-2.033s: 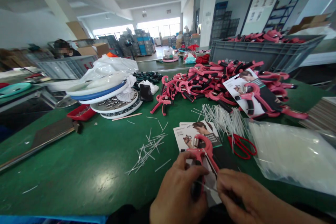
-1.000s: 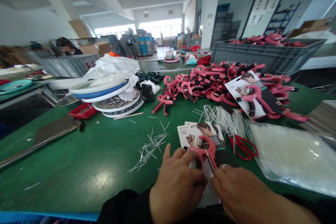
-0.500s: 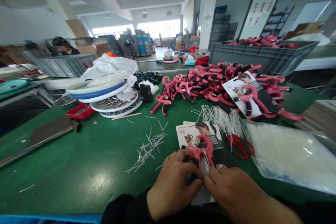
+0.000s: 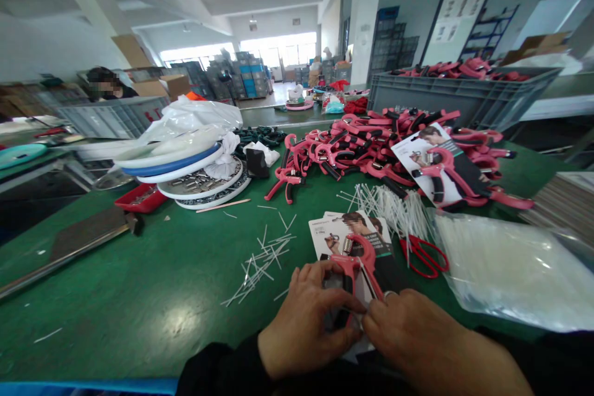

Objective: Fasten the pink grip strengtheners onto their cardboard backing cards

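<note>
A pink and black hand grip strengthener (image 4: 357, 253) with a coil spring lies on a printed backing card (image 4: 325, 238) at the table's near side. My left hand (image 4: 310, 315) is closed around its black handle side, thumb and index finger bent toward the lower end. A white cable tie (image 4: 366, 273) runs along the strengthener's pink handle. My right hand (image 4: 413, 328), with a ring on one finger, is closed in a pinch at the cable tie's lower end. The fingertips of both hands almost meet there, and what lies between them is partly hidden.
Red-handled scissors (image 4: 424, 258) lie beside loose cable ties (image 4: 394, 210) and a plastic bag of ties (image 4: 515, 272). Behind are a heap of pink strengtheners (image 4: 343, 145) and a grey crate (image 4: 417, 99). Cut tie ends (image 4: 264, 266) lie left, with stacked round trays (image 4: 171, 167) beyond.
Both hands stay at the strengthener. The left fingers have shifted slightly, with the index finger stretched further toward the right hand's fingertips. The view has moved a little.
</note>
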Demonstrator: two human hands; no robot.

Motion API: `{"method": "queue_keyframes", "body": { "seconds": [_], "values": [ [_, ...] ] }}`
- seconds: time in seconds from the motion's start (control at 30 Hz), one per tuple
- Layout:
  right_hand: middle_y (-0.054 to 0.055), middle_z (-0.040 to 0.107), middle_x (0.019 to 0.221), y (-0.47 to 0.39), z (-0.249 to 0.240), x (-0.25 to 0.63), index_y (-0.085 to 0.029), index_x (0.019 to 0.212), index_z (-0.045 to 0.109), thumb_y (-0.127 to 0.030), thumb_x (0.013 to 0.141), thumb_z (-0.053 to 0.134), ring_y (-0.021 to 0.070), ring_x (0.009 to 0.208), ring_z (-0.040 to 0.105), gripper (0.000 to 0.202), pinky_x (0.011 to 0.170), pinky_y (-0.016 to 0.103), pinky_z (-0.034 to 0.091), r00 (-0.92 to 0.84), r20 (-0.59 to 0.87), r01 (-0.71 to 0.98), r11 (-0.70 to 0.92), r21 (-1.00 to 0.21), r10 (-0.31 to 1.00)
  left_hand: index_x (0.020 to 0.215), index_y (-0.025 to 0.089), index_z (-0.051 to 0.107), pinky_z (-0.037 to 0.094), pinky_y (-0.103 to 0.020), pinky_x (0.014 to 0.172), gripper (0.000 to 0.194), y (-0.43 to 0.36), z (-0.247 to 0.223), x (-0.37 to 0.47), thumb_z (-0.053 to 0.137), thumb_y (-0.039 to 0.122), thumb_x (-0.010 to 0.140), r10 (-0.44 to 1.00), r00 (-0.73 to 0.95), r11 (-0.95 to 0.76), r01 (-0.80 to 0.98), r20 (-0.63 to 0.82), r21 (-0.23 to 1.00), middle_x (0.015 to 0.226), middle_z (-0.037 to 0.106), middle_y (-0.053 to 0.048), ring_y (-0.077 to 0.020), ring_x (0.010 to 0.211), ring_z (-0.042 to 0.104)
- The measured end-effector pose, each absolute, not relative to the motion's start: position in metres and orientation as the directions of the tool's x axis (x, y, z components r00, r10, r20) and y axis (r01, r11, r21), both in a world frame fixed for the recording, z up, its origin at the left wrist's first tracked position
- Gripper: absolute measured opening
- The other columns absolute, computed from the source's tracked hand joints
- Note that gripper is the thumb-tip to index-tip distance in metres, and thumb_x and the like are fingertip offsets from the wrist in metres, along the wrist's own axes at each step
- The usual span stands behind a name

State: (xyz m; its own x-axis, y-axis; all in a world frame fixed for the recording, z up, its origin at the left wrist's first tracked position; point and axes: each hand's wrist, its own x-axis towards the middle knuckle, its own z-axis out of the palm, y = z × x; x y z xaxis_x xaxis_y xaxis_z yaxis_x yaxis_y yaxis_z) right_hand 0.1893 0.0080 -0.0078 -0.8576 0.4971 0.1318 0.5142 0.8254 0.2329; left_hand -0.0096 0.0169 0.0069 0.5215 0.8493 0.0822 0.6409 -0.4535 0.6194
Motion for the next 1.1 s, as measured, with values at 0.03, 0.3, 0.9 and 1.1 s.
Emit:
{"method": "queue_keyframes", "body": {
  "seconds": [0.03,0.3,0.9,1.1],
  "values": [
    [0.001,0.055,0.061,0.008,-0.005,0.190,-0.021,0.074,0.048,-0.011,0.065,0.053,0.0175,0.050,0.047,0.014,0.046,0.033,0.008,-0.849,0.135,0.528,0.819,0.226,0.511,0.094,0.037,0.067,0.034,-0.045,0.094,0.024,0.017,0.007,-0.010,0.063,0.030,0.072,0.850,0.519,-0.454,0.642,0.086,0.618,0.121,0.047,-0.003,-0.0258,0.113,0.042],
    [0.001,0.056,0.063,0.008,-0.010,0.194,-0.022,0.074,0.050,-0.012,0.064,0.054,0.0184,0.051,0.047,0.015,0.047,0.034,0.008,-0.862,0.116,0.506,0.828,0.241,0.494,0.076,0.032,0.069,0.023,-0.059,0.097,0.012,0.016,0.013,0.005,0.065,0.026,0.066,0.869,0.483,-0.464,0.727,0.103,0.505,0.120,0.051,-0.002,-0.0278,0.109,0.045],
    [0.001,0.063,0.064,0.013,0.020,0.192,-0.019,0.068,0.059,-0.019,0.073,0.061,0.0168,0.056,0.055,0.005,0.045,0.029,0.024,-0.879,0.025,0.477,0.877,0.059,0.477,0.090,0.022,0.065,0.053,-0.043,0.078,0.019,0.006,0.013,0.020,0.047,0.026,0.086,0.793,0.605,-0.601,0.758,0.071,0.255,0.118,0.060,-0.004,-0.0308,0.107,0.051],
    [0.011,0.066,0.096,0.027,0.031,0.197,-0.015,0.100,0.062,-0.018,0.087,0.040,0.0203,0.087,0.062,0.026,0.069,0.030,0.048,-0.648,0.333,0.712,0.700,-0.055,0.685,0.093,0.015,0.062,0.045,-0.035,0.096,0.022,0.008,0.011,0.006,0.054,0.011,0.072,0.774,0.626,-0.612,0.704,0.091,0.361,0.131,0.052,-0.007,-0.0251,0.117,0.048]
  ]
}}
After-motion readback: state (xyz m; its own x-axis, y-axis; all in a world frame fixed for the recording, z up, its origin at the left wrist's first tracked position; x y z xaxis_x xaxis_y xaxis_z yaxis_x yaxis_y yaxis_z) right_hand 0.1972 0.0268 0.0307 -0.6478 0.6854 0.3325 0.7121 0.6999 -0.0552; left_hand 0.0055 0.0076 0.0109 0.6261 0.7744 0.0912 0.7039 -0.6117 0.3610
